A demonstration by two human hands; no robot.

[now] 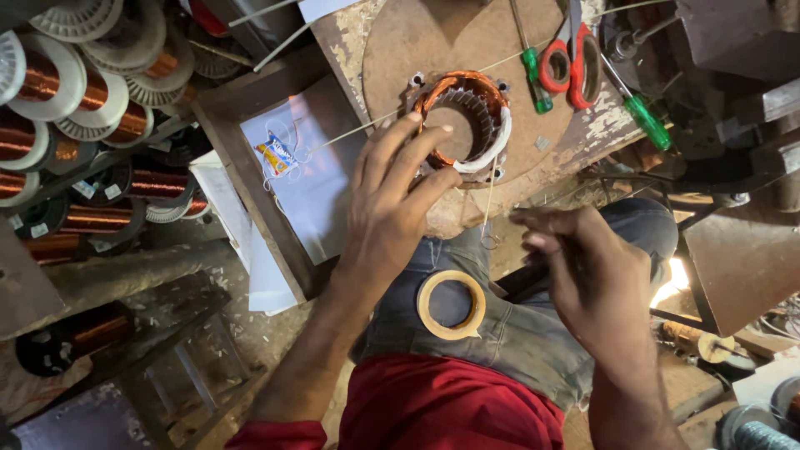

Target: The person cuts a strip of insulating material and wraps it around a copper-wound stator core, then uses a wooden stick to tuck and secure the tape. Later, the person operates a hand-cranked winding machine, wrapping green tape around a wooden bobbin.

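You're lacing the stator [461,123] on the bench: your left hand [392,196] steadies its rim, fingers spread, while your right hand [583,271] pinches the thread [488,200] (blurred). Next, probably pull it snug without nicking copper.

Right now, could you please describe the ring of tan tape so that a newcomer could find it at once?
Start at the person's grey-trousered lap, below the wooden workbench. The flat tan roll of tape lies there, between the left hand and right hand. Unlike the copper-wound motor stator above, it is plain and hollow.
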